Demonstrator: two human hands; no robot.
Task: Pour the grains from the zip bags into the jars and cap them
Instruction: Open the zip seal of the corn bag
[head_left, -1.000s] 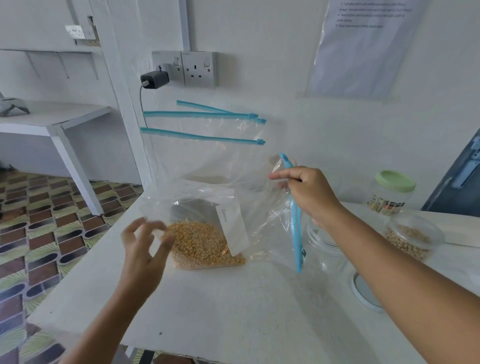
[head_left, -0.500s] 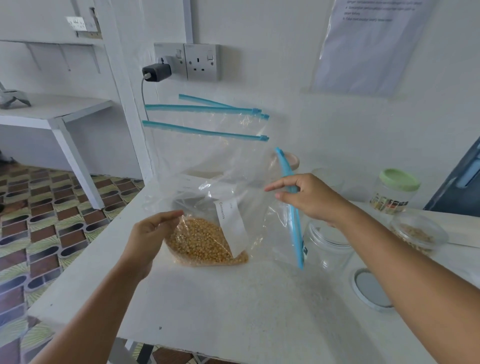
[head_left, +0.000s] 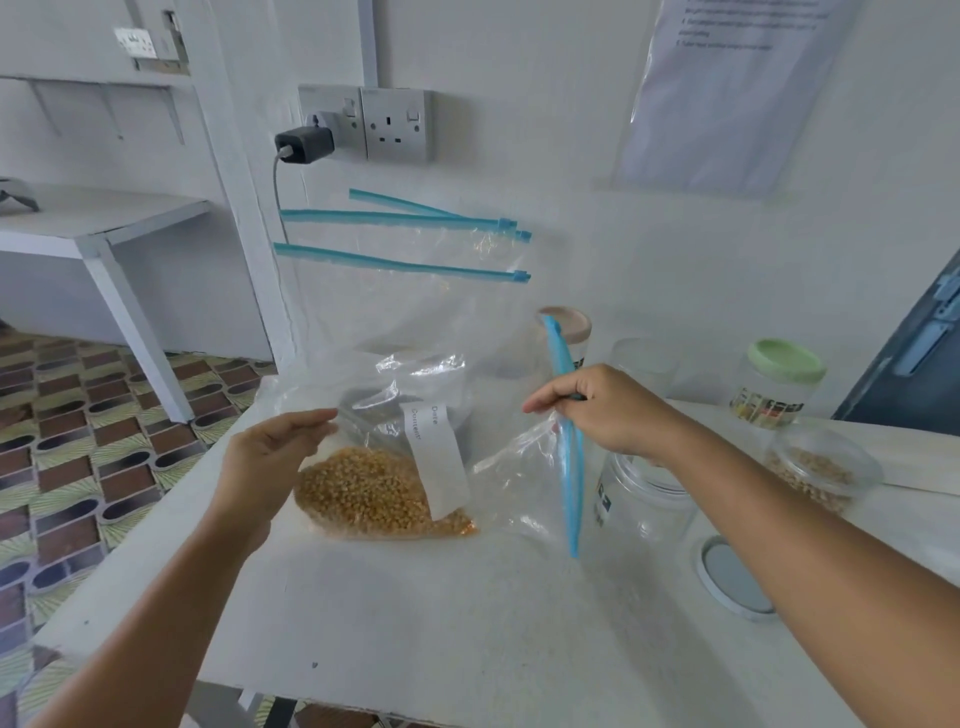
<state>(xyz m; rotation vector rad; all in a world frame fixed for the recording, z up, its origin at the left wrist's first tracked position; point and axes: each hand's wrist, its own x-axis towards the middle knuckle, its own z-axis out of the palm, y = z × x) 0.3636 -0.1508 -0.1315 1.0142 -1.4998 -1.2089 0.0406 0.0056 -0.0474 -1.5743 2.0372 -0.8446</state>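
White desk (head_left: 415, 623) carries it all. Clear zip bag of yellow grains (head_left: 384, 493) lies mid-desk; left hand (head_left: 265, 467) pinches its left side, right hand (head_left: 608, 410) grips its blue zipper strip (head_left: 569, 467). Beside it, an uncapped clear glass jar (head_left: 644, 499); toward the right edge, a green-lidded jar (head_left: 779, 384), a shallow clear tub of grains (head_left: 821, 467) and a loose round white lid (head_left: 732, 582).
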